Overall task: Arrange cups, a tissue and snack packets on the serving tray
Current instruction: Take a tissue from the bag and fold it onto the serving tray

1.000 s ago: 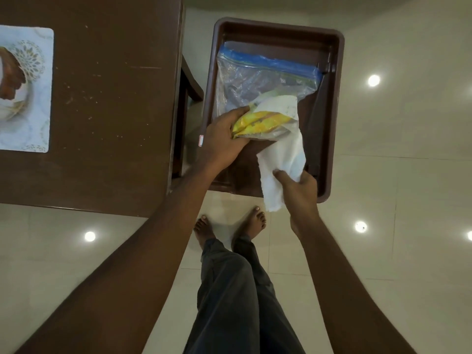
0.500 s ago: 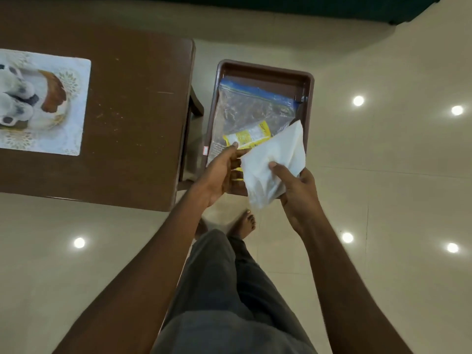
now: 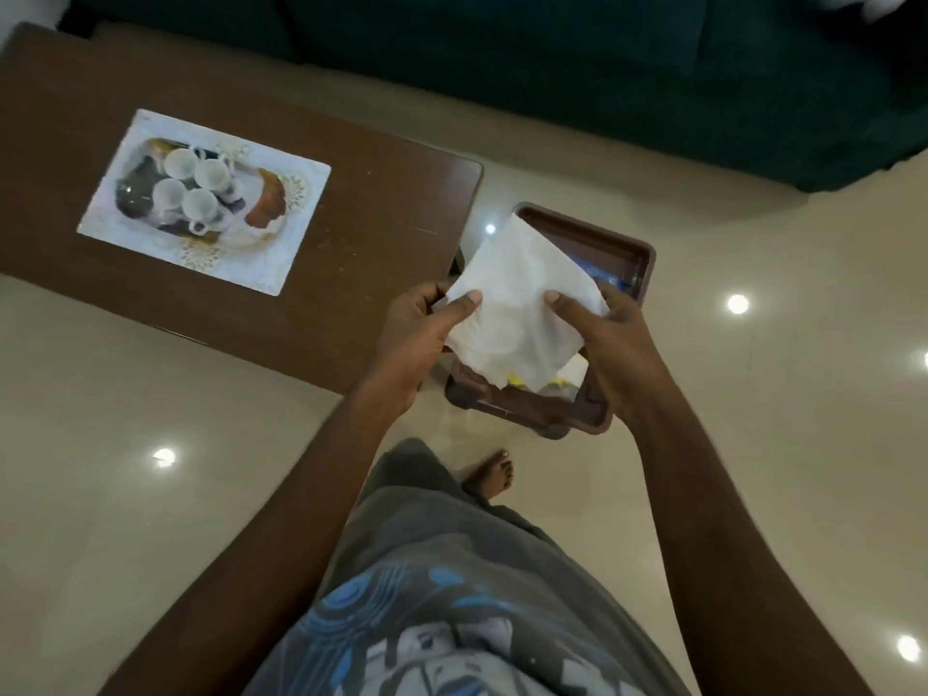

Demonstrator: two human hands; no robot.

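Observation:
A white tissue (image 3: 517, 303) is spread out between both hands above a brown plastic tray (image 3: 622, 253) that stands to the right of the table. My left hand (image 3: 422, 334) pinches the tissue's left edge, and my right hand (image 3: 607, 339) pinches its right edge. Under the tissue a bit of yellow snack packet (image 3: 514, 378) and the blue strip of a clear zip bag (image 3: 605, 274) show in the tray. Several white cups (image 3: 193, 185) stand on a patterned serving tray (image 3: 281, 243) on the brown table.
The brown wooden table (image 3: 351, 233) runs along the left, its right end next to the brown tray. A dark green sofa (image 3: 602, 67) fills the top. The glossy tiled floor (image 3: 753, 394) reflects ceiling lights. My bare foot (image 3: 494, 474) is just below the brown tray.
My left hand has let go of the yellow packet and taken the tissue's left edge. Both hands have lifted and spread the tissue over the brown tray. The view tilted up, showing the cups.

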